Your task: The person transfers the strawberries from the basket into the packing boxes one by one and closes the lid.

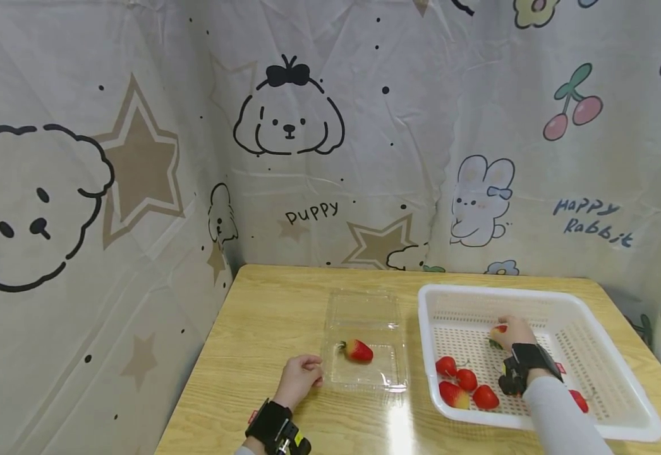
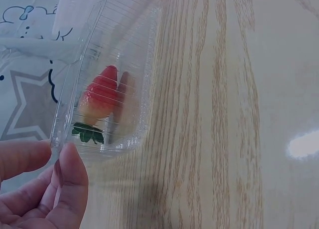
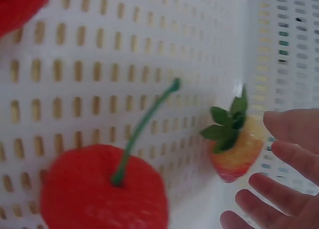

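Observation:
My left hand (image 1: pixel 301 380) is at the left edge of a clear plastic clamshell box (image 1: pixel 333 373), its thumb and forefinger pinching the rim in the left wrist view. Inside the box lies a strawberry (image 1: pixel 359 351), red with a pale yellow stem end and green leaves. My right hand (image 1: pixel 517 331) is down in the white basket (image 1: pixel 430 328), fingers spread right beside another red-and-yellow strawberry (image 3: pixel 237 144). That strawberry's green leaves point away from the fingertips. Closer to the right wrist camera sits a red cherry (image 3: pixel 104 189) with a green stem.
In the basket's near left corner are several red fruits, among them a strawberry (image 1: pixel 454 395) and a cherry (image 1: pixel 467 379). One more red fruit (image 1: pixel 579 400) lies near my right forearm. The wooden table (image 1: pixel 273 303) meets a printed curtain (image 1: pixel 319 177) at the back.

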`<state>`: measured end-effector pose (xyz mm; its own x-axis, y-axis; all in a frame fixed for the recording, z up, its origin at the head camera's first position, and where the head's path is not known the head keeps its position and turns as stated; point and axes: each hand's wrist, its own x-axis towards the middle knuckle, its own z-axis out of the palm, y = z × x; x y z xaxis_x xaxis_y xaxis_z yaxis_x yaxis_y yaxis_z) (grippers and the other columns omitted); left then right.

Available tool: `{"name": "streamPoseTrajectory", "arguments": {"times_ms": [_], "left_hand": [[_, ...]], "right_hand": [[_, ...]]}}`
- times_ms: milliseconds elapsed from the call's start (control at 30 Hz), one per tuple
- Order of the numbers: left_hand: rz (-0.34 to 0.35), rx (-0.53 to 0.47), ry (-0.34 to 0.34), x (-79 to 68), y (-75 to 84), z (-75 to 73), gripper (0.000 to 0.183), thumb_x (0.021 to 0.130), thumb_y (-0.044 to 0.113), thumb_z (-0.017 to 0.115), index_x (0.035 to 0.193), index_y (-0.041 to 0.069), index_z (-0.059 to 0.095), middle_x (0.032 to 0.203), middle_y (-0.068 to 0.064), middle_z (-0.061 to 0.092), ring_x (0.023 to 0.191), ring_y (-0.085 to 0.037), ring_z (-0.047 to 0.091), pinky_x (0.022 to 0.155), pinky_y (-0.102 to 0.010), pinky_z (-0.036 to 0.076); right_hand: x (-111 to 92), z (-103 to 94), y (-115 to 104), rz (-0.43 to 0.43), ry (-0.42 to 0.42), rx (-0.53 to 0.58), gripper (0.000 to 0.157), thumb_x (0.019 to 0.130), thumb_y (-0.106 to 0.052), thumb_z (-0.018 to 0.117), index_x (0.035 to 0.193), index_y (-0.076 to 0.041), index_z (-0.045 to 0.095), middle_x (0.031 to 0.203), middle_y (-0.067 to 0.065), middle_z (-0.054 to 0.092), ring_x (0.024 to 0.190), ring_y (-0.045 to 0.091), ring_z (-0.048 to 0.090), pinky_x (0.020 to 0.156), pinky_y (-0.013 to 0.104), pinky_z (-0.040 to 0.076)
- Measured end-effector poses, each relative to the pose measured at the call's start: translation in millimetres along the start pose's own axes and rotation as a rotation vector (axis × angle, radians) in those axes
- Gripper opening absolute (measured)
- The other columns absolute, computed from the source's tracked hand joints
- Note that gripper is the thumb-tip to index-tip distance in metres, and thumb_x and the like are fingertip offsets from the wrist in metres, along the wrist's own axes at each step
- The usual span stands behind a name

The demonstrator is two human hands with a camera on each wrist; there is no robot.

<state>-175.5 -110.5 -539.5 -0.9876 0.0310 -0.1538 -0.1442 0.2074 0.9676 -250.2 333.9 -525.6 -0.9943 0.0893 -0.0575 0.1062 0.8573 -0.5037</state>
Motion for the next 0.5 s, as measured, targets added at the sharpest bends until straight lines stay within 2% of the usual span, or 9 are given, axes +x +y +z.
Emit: {"name": "streamPoseTrajectory", "arguments": {"times_ms": [133, 233, 500], "left_hand": [[0.007, -0.014, -0.005, 0.7, -1.3, 0.9, 0.027, 0.078, -0.009, 0.054, 0.102, -0.021, 0.053, 0.073, -0.005, 0.049, 0.056, -0.008, 0.056, 0.057, -0.028, 0.056], [0.013, -0.018, -0.01, 2.6, -3.6, 1.1, 0.026, 0.079, -0.009, 0.054, 0.102, -0.021, 0.053, 0.072, -0.005, 0.049, 0.056, -0.008, 0.055, 0.055, -0.026, 0.055], [0.03, -0.012, -0.009, 3.2, -5.2, -0.4, 0.025, 0.079, -0.01, 0.054, 0.101, -0.022, 0.053, 0.072, -0.005, 0.049, 0.057, -0.011, 0.058, 0.059, -0.037, 0.057]], "right_hand": [[0.7, 10.2, 8.3, 0.052, -0.004, 0.029, 0.045, 0.077, -0.006, 0.061, 0.112, 0.019, 0.047, 0.1, 0.035, 0.053, 0.085, 0.041, 0.053, 0.078, 0.053, 0.045], [1.8, 13.9, 10.3, 0.062, 0.007, 0.035, 0.044, 0.077, -0.004, 0.06, 0.112, 0.019, 0.047, 0.102, 0.036, 0.052, 0.087, 0.043, 0.052, 0.08, 0.054, 0.044], [-2.5, 16.1, 5.8, 0.082, 0.041, 0.083, 0.039, 0.076, -0.003, 0.058, 0.108, 0.017, 0.049, 0.098, 0.034, 0.053, 0.087, 0.042, 0.051, 0.078, 0.053, 0.043]]}}
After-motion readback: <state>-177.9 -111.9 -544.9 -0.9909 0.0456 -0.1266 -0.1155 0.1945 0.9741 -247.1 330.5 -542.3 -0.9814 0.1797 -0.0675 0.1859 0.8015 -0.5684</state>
